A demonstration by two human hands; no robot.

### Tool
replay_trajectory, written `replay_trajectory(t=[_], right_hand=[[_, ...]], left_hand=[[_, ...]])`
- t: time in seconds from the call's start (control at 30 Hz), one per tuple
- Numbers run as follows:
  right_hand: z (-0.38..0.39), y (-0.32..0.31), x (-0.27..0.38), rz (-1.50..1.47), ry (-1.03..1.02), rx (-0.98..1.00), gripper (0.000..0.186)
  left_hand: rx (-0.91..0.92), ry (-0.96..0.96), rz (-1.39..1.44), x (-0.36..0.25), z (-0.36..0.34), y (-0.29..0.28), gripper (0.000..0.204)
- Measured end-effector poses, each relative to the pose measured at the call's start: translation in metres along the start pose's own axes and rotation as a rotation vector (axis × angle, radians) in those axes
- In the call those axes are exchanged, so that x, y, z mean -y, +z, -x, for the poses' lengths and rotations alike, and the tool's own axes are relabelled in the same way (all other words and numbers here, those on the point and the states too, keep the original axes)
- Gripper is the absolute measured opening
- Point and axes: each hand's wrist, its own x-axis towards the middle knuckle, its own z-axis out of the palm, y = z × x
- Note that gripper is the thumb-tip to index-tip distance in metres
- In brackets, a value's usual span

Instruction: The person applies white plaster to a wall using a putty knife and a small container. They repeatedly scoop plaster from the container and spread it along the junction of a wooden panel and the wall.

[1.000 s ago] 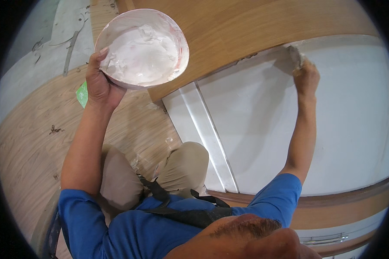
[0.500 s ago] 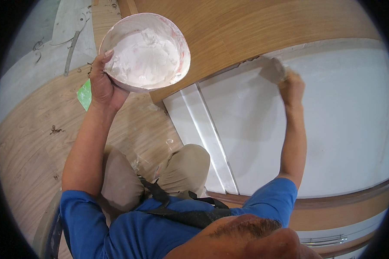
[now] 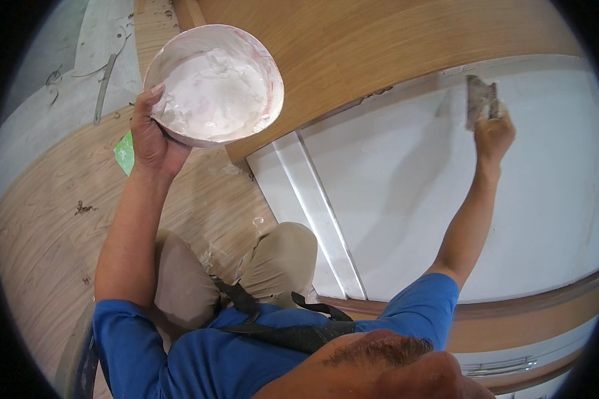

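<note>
My left hand [image 3: 157,136] grips the near left rim of a round white bowl [image 3: 273,66], thumb over the edge and fingers beneath. Thick white putty [image 3: 213,93] fills much of the bowl, lumpy at the far side. Out to the right, my right hand [image 3: 494,136] is closed around a putty knife [image 3: 480,100] with a wide, smeared blade. The blade is at the upper part of a white wall panel [image 3: 406,199], close below its wooden border; whether it touches cannot be made out. My fingers hide most of the knife's handle.
A wooden board [image 3: 393,40] runs along the panel's top, its lower edge chipped. A pale vertical strip [image 3: 319,206] crosses the panel at left. On the wood floor [image 3: 53,246] lie a green scrap [image 3: 124,153] and dark shavings [image 3: 84,208]. A grey strip [image 3: 104,90] lies farther off.
My right hand has carried the putty knife rightward along the panel, and the blade has turned more upright. The bowl in my left hand has shifted slightly left.
</note>
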Motion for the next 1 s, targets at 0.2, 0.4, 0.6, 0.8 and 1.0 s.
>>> replay_trajectory(t=[0.2,0.4,0.6,0.8,1.0], right_hand=[[0.063,0.048,0.068,0.006,-0.271,0.211,0.010],[0.050,0.071,0.037,0.010,-0.308,0.161,0.014],[-0.015,0.025,0.000,0.235,-0.203,-0.080,0.006],[0.064,0.065,0.009,-0.082,-0.239,0.189,0.017],[0.090,0.087,0.064,-0.188,-0.206,0.350,0.018]], left_hand=[[0.013,-0.003,-0.012,-0.002,0.004,0.001,0.068],[0.003,0.005,-0.004,0.000,0.002,-0.001,0.067],[-0.005,-0.008,0.021,-0.002,0.003,0.000,0.065],[-0.047,0.028,-0.036,-0.001,0.005,0.007,0.069],[-0.060,0.003,-0.060,0.000,0.003,0.003,0.071]])
